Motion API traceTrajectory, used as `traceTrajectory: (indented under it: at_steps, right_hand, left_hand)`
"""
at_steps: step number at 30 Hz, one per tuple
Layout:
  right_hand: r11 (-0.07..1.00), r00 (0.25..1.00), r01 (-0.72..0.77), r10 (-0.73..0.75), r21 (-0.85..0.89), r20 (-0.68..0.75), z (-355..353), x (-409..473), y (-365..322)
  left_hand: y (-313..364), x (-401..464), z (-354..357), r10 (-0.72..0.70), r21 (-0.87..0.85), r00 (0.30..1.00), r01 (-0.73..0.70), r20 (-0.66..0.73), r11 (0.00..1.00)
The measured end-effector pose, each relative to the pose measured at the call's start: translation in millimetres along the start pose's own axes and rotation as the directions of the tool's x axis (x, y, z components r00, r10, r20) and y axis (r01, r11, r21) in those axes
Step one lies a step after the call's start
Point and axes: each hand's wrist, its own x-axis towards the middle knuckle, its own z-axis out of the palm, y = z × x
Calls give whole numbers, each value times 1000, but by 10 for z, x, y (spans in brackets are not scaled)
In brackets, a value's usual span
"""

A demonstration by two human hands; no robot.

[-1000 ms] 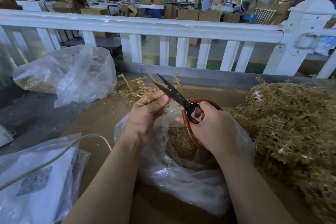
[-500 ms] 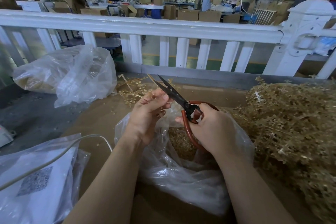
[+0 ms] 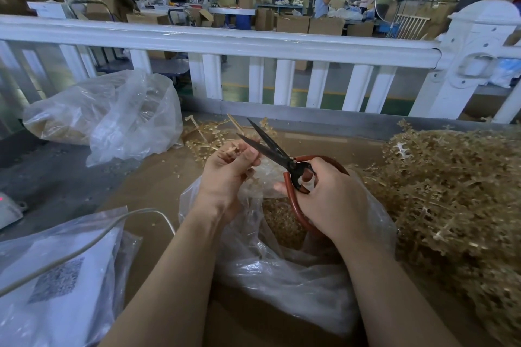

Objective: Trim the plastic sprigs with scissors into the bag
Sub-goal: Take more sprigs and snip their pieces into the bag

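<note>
My left hand (image 3: 228, 175) pinches a tan plastic sprig (image 3: 231, 149) above the open mouth of a clear bag (image 3: 282, 270). My right hand (image 3: 329, 200) grips the red loop handles of black-bladed scissors (image 3: 270, 146). The blades are parted, with their tips beside the sprig at my left fingertips. Cut tan pieces (image 3: 282, 225) lie inside the bag. The sprig's lower part is hidden behind my fingers.
A big heap of uncut sprigs (image 3: 451, 191) fills the right. Loose sprigs (image 3: 205, 135) lie behind my hands. A filled clear bag (image 3: 112, 115) sits at back left, a bagged sheet with a cable (image 3: 56, 276) at front left. A white railing (image 3: 253, 42) runs along the far edge.
The scissor blades have opened wider than a second ago. My left hand has shifted the sprig slightly between the blades. The right hand stays in place.
</note>
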Motion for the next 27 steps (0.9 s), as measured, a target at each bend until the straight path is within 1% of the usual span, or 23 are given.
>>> traceTrajectory:
  at_steps: [7, 11, 16, 22, 27]
  right_hand:
    - [1000, 1000, 4, -5, 8, 30, 18, 12, 21]
    - [1000, 999, 9, -8, -16, 36, 3, 2, 3]
    - [999, 999, 39, -39, -3, -21, -4, -18, 5]
    - [999, 999, 45, -45, -1, -3, 33, -18, 28]
    - [999, 999, 42, -42, 3, -15, 43, -20, 36]
  left_hand:
    - [-9, 6, -6, 24, -1, 996, -24, 89, 1000]
    - [-21, 20, -18, 21, 42, 998, -24, 65, 999]
    - [-18, 11, -4, -6, 10, 999, 5, 50, 1000]
    - [-20, 10, 4, -12, -44, 997, 15, 70, 999]
    - [-27, 14, -4, 3, -33, 996, -1, 85, 999]
